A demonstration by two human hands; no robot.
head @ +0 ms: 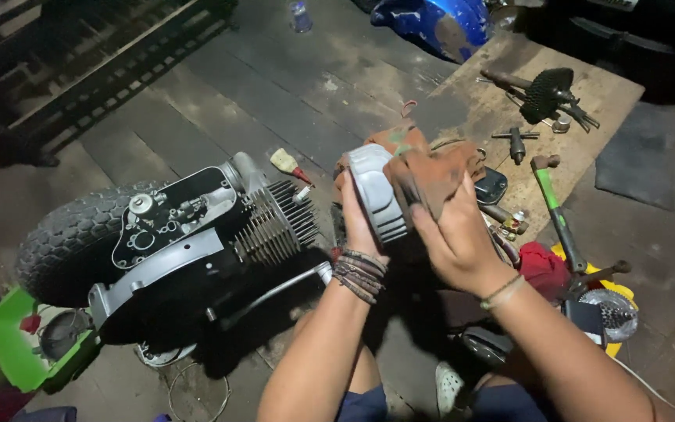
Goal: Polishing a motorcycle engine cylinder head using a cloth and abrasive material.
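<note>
My left hand [355, 223] grips a ribbed grey metal engine cover [377, 194] and holds it upright in front of me. My right hand [451, 238] presses a dirty orange-brown rag [431, 173] against the cover's right side. Several braided bands circle my left wrist and a thin bracelet my right. To the left, a small engine [197, 234] with a finned cylinder [279, 223] and a knobbly tyre [72, 238] lies on the dark plank floor.
A wooden board [501, 101] at the upper right carries a sprocket [548, 92], a T-handle tool [516, 141] and a green-handled hammer [556, 211]. A red cloth [544, 270], a yellow tray [615, 309], a green container [13, 352] and a blue fuel tank [431, 23] lie around.
</note>
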